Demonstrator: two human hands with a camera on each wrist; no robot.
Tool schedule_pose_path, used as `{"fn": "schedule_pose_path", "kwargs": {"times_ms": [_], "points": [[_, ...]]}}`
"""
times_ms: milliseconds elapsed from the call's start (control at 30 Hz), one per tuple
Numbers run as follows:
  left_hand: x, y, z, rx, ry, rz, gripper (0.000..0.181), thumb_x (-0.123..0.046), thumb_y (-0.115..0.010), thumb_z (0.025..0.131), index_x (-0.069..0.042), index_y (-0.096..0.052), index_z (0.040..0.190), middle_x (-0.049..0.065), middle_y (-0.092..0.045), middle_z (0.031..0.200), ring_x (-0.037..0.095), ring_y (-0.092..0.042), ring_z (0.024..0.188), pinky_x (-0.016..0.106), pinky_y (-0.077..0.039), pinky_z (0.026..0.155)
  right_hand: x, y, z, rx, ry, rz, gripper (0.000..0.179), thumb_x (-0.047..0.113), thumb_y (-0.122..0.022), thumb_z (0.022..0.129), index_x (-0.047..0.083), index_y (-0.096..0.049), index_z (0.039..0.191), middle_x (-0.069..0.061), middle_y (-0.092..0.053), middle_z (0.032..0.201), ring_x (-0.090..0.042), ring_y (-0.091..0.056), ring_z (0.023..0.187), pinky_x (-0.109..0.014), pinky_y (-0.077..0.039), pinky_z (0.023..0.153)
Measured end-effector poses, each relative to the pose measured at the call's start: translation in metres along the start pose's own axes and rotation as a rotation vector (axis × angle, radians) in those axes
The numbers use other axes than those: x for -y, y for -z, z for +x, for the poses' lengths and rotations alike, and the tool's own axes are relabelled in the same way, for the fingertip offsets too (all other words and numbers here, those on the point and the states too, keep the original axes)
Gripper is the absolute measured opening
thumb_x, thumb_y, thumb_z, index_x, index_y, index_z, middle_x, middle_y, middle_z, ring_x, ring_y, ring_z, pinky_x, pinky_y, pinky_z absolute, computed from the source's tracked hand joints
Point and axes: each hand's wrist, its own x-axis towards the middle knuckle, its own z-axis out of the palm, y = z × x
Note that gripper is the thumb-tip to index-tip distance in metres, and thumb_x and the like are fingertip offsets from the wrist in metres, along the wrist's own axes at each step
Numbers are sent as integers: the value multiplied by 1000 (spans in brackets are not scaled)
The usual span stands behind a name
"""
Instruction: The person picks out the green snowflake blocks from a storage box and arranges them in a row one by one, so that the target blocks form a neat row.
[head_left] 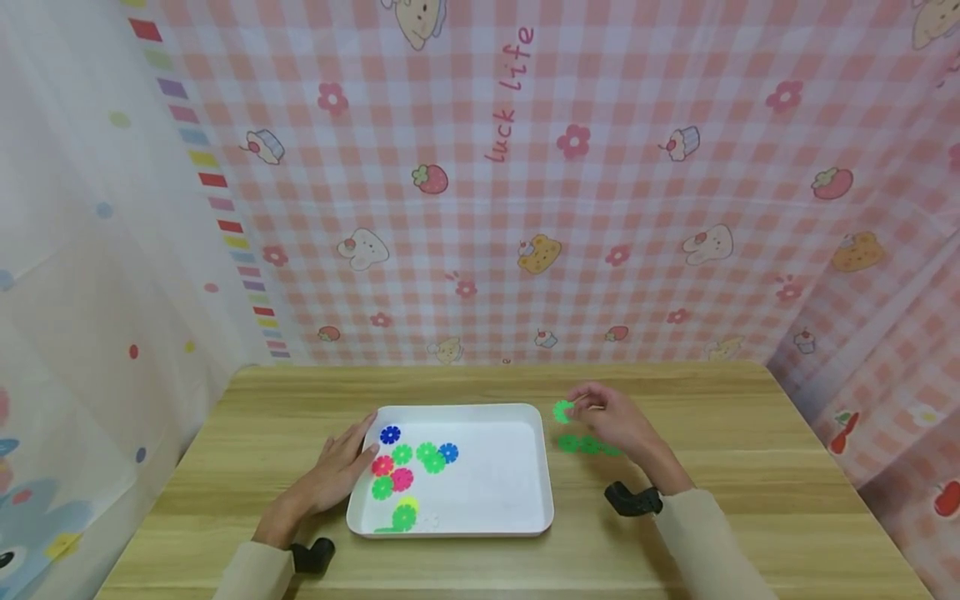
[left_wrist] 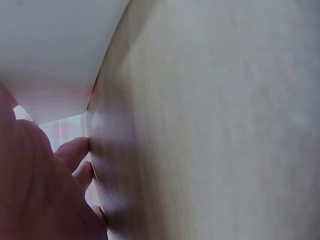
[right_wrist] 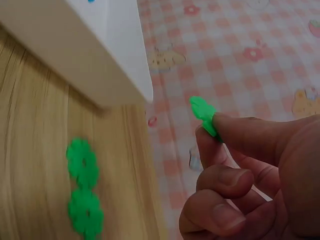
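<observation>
Between thumb and index finger, my right hand [head_left: 617, 423] pinches a green snowflake disc [head_left: 562, 411], just off the tray's right side. The right wrist view shows the disc [right_wrist: 201, 108] nearly edge-on, the other fingers curled below the thumb. Under that hand, several green snowflake discs [head_left: 569, 444] lie in a row on the table. My left hand [head_left: 336, 468] rests along the left rim of a white tray [head_left: 495, 492], its fingers extended. In the left wrist view that hand's fingers [left_wrist: 74, 151] touch down beside the tray wall [left_wrist: 60, 60].
Loose discs lie in the tray's left half: a dark blue disc [head_left: 390, 435], a blue disc [head_left: 448, 452], a pink disc [head_left: 402, 478], a green disc [head_left: 404, 517] and others. The wooden table [head_left: 675, 542] ends at a checked curtain [head_left: 480, 208].
</observation>
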Motion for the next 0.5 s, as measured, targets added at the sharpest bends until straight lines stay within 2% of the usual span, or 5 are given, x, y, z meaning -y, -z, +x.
{"fn": "schedule_pose_path", "kwargs": {"times_ms": [67, 133, 300, 400, 500], "points": [[0, 0, 0, -1, 0, -5, 65, -47, -28, 107, -18, -7, 161, 18, -14, 165, 43, -8, 151, 67, 10, 115, -7, 10, -5, -14, -27, 7, 22, 12, -65, 95, 4, -62, 115, -11, -62, 98, -14, -47, 63, -24, -41, 53], [0, 0, 0, 2, 1, -6, 65, -47, -28, 107, -19, -7, 161, 18, -14, 165, 43, -8, 151, 66, 10, 115, -14, 20, -9, -30, -36, -5, 23, 14, -65, 95, 4, -61, 116, -11, -62, 99, -13, -49, 66, -26, -43, 55], [0, 0, 0, 6, 6, -3, 65, -48, -28, 107, -20, -6, 161, 17, -14, 165, 42, -7, 151, 65, 10, 115, -37, 42, -19, -58, -31, -55, 25, 15, -63, 97, 2, -61, 118, -12, -64, 99, -20, -58, 82, -29, -49, 62], [1, 0, 0, 3, 4, -5, 65, -48, -28, 107, -20, -6, 161, 17, -14, 165, 42, -7, 151, 65, 10, 116, -50, 52, -24, -74, -48, -88, 25, 14, -62, 97, 2, -61, 119, -13, -65, 100, -22, -56, 79, -28, -47, 59], [1, 0, 0, 2, 4, -5, 65, -48, -28, 107, -20, -6, 161, 17, -14, 165, 42, -7, 151, 65, 10, 116, -58, 59, -27, -100, -59, -126, 25, 16, -63, 97, 2, -62, 118, -13, -66, 99, -22, -57, 81, -27, -47, 62]]}}
